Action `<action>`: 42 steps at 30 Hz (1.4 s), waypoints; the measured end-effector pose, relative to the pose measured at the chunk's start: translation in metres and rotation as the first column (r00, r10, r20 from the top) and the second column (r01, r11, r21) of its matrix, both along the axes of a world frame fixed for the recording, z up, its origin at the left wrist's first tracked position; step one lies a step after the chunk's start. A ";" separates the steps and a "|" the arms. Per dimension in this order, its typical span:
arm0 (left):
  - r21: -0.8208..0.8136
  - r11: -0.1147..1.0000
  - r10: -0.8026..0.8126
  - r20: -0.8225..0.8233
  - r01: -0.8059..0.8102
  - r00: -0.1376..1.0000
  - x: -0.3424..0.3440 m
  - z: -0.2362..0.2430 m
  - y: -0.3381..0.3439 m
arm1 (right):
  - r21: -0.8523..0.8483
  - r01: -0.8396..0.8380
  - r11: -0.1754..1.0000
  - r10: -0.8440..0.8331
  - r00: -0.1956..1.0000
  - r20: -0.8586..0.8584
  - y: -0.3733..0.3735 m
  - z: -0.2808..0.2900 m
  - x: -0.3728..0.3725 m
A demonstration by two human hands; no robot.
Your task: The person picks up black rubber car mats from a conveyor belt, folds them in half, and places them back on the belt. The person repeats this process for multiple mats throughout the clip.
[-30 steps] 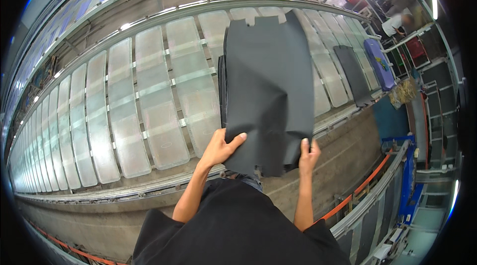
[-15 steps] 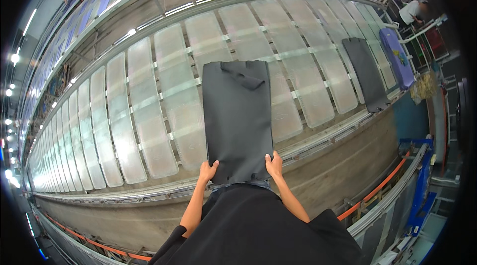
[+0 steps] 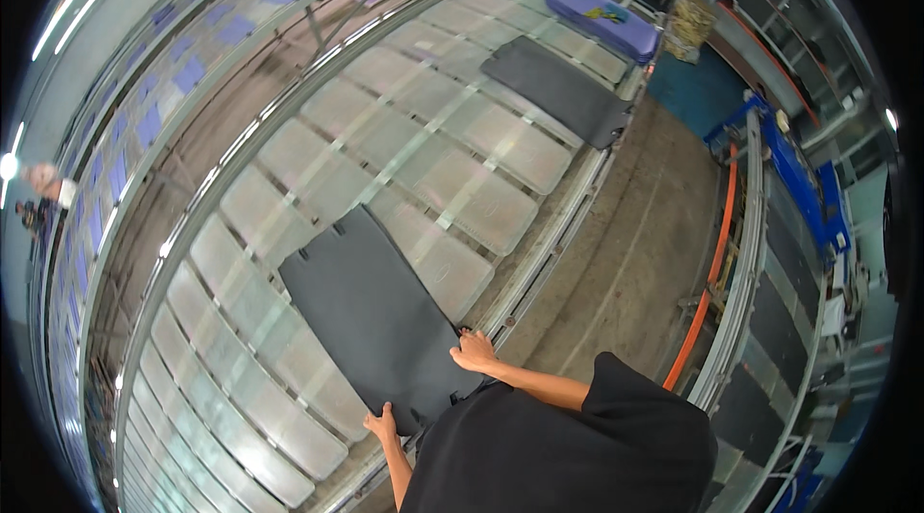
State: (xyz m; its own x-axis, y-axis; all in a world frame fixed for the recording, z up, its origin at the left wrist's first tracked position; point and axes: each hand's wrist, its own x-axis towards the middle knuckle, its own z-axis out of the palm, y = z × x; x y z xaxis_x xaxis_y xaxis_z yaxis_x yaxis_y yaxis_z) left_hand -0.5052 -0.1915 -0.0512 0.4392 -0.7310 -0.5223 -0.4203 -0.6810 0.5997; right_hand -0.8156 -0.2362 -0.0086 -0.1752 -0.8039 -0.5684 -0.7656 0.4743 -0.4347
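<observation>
A dark grey rectangular sheet with small notches at its ends lies flat over the pale translucent panels in front of me. My left hand grips its left edge close to the near corner, thumb on top and fingers mostly hidden below. On the opposite long edge, my right hand is closed on the border with its fingers bent. The sheet's near end slightly ripples by my black clothing. A second dark grey sheet rests farther off on the same row, touched by neither hand.
Rounded translucent panels line a long metal-railed frame. A purple padded piece sits at its far end. To the right run an orange rail and blue machine parts. Another line with purple pieces stands beyond.
The view has turned to the right. The sheet's far end, folded over before, is now spread flat. My right hand has shifted farther up the right edge; my left stays near its corner.
</observation>
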 end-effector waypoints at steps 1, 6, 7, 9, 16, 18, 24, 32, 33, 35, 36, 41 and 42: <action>-0.001 1.000 0.024 0.026 -0.024 0.999 -0.002 0.004 -0.002 | 0.025 -0.012 1.000 0.012 1.000 0.012 -0.003 0.004 -0.002; -0.079 0.971 0.206 -0.193 -0.225 0.959 0.006 -0.006 -0.006 | 0.047 0.057 0.997 -0.057 0.998 0.011 -0.004 0.008 0.003; 0.003 0.967 0.248 -0.226 -0.254 0.942 0.012 -0.007 -0.009 | 0.058 0.137 0.989 -0.138 0.990 0.017 -0.005 0.010 0.006; 0.119 0.980 0.196 -0.448 -0.159 0.872 0.026 -0.005 -0.025 | 0.102 0.299 0.949 -0.304 0.952 0.036 -0.016 0.002 0.008; 0.199 0.978 0.188 -0.688 -0.067 0.701 0.021 0.039 -0.040 | 0.254 0.265 0.930 -0.304 0.944 0.127 -0.019 0.009 0.013; 0.180 0.983 0.151 -0.667 -0.039 0.729 0.019 0.034 -0.042 | 0.205 0.299 0.932 -0.324 0.940 0.102 -0.019 -0.003 0.019; 0.061 0.995 -0.033 -0.536 0.077 0.844 0.015 0.056 -0.062 | -0.001 0.423 0.906 -0.421 0.904 0.078 -0.008 -0.004 0.037; -0.504 0.722 -0.557 -0.016 0.475 0.830 -0.065 0.209 -0.123 | -0.546 0.356 0.759 -0.252 0.933 0.258 -0.029 0.101 -0.006; -0.450 0.778 -0.537 -0.114 0.438 0.836 -0.094 0.257 -0.116 | -0.593 0.360 0.720 -0.209 0.927 0.310 -0.027 0.116 -0.028; -0.447 0.796 -0.503 -0.117 0.407 0.856 -0.131 0.318 -0.094 | -0.656 0.355 0.666 -0.096 0.913 0.397 -0.016 0.168 -0.066; -0.496 0.755 -0.510 -0.035 0.428 0.860 -0.147 0.326 -0.087 | -0.669 0.355 0.653 -0.052 0.903 0.427 -0.005 0.193 -0.089; -0.682 0.545 -0.729 -0.098 0.488 0.677 -0.286 0.398 -0.006 | -0.675 0.456 0.580 -0.090 0.860 0.503 0.090 0.271 -0.210; -0.703 0.496 -0.768 -0.080 0.511 0.636 -0.307 0.392 0.001 | -0.699 0.478 0.531 -0.119 0.859 0.498 0.108 0.284 -0.230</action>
State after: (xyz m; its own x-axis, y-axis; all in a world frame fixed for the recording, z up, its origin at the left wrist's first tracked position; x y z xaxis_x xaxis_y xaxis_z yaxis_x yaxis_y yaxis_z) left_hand -0.8120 -0.1901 0.3413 -0.3964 -0.9116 0.1094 -0.2677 0.2288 0.9360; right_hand -1.0456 -0.1285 0.2754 -0.4323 -0.8829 0.1834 -0.3522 -0.0219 -0.9357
